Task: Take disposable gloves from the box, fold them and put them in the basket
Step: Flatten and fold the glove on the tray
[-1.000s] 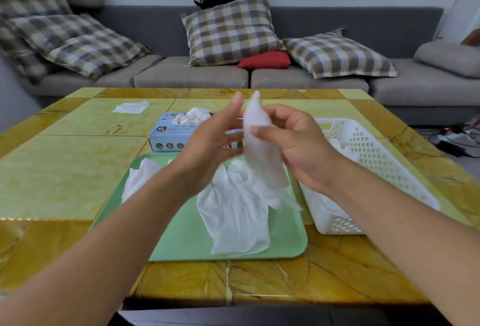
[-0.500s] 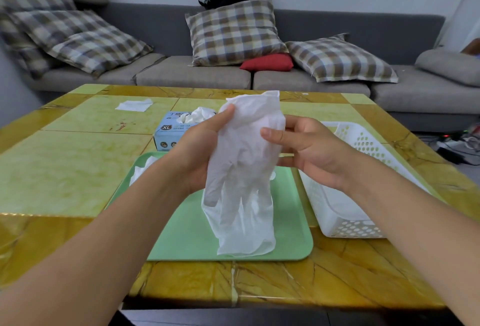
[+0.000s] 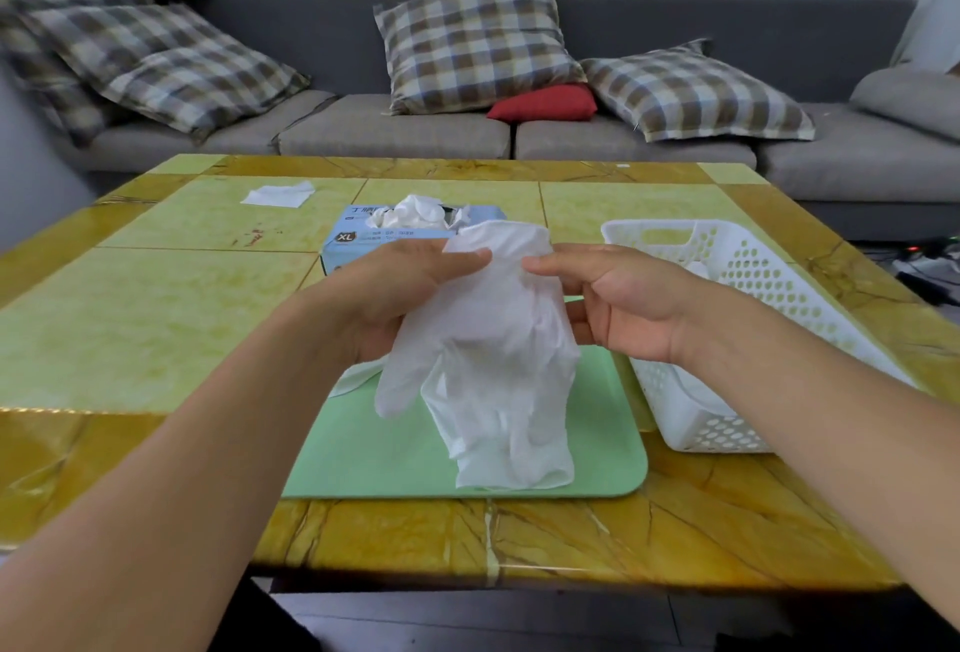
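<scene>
A white disposable glove (image 3: 498,350) hangs cuff-up over the green tray (image 3: 602,448), its fingers drooping onto the tray. My left hand (image 3: 395,298) pinches the cuff's left side with thumb on top. My right hand (image 3: 618,298) pinches the cuff's right side. Behind my hands stands the blue glove box (image 3: 358,235), with white gloves (image 3: 415,212) bunched out of its opening. The white perforated basket (image 3: 748,261) sits to the right of the tray; something white lies inside it, partly hidden by my right wrist. Another glove (image 3: 358,376) peeks from under my left wrist on the tray.
The yellow-green stone table (image 3: 156,318) carries a flat white tissue (image 3: 278,195) at its far left. A grey sofa (image 3: 395,131) with checked cushions runs behind the table. Cables lie on the floor at the far right (image 3: 930,266).
My hands have lowered slightly and moved apart, spreading the glove's cuff wider. One second ago the glove was a narrow bunched strip held upright; it hangs open and flatter now.
</scene>
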### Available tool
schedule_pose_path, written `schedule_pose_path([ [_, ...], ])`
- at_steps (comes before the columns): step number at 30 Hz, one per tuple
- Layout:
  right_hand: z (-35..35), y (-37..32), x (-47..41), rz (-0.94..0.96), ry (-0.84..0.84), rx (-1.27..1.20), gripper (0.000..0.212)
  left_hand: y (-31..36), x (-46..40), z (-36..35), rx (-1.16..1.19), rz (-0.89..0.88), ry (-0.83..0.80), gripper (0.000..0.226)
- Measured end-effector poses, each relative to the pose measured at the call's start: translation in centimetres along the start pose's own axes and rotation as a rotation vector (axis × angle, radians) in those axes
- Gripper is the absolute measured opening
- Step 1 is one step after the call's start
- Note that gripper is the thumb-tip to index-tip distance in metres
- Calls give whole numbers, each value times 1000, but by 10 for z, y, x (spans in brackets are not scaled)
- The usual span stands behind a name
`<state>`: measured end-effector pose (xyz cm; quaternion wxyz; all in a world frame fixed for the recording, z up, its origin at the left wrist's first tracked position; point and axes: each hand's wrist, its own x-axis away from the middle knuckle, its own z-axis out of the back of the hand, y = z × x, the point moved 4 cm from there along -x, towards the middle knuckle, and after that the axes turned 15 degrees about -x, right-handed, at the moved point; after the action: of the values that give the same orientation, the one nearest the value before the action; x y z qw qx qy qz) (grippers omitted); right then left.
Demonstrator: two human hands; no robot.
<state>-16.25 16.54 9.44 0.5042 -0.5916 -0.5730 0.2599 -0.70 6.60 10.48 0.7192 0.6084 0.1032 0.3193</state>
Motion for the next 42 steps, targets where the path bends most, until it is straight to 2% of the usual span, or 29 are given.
schedule_pose_path([
  [4,6,10,-8,-57,66,46,17,-18,-13,-3,-95,146,-105,32],
  [6,4,16,-13,-69,108,49,21,-24,-20,-5,-174,195,-12,29],
  [7,2,16,-15,-31,126,37,21,-22,-24,-5,-193,155,66,25],
  [8,0,12,-17,55,139,20,20,-15,-27,-4,-194,62,154,22],
  [10,-4,-12,-13,370,150,23,16,9,-26,4,-156,-227,322,21],
  [12,-12,-48,5,779,108,150,16,42,-8,10,-140,-567,384,20],
  [14,-18,-67,24,980,24,305,15,59,10,14,-203,-780,402,18],
  [15,-16,-65,26,966,15,362,14,58,14,15,-254,-799,406,18],
  [17,-6,-46,18,787,19,494,12,36,10,17,-400,-715,376,17],
  [20,5,0,-1,443,-35,932,7,-14,-7,12,-742,-470,123,14],
  [23,3,26,-4,341,-153,1267,12,-38,-15,4,-994,-380,-88,11],
  [27,-3,34,3,215,-221,1385,25,-32,-12,-11,-1023,-419,-162,11],
  [32,1,32,4,175,-244,1379,34,-28,-2,-17,-1077,-422,-201,12],
  [35,0,38,3,151,-275,1404,33,-37,0,-21,-1164,-313,-319,20],
  [39,0,48,2,74,-343,1523,33,-47,4,-24,-1182,-114,-546,44],
  [41,0,49,5,10,-374,1588,38,-43,3,-16,-1094,-130,-510,35],
  [42,-2,47,8,-41,-391,1608,40,-39,-1,-10,-1069,-173,-412,28],
])
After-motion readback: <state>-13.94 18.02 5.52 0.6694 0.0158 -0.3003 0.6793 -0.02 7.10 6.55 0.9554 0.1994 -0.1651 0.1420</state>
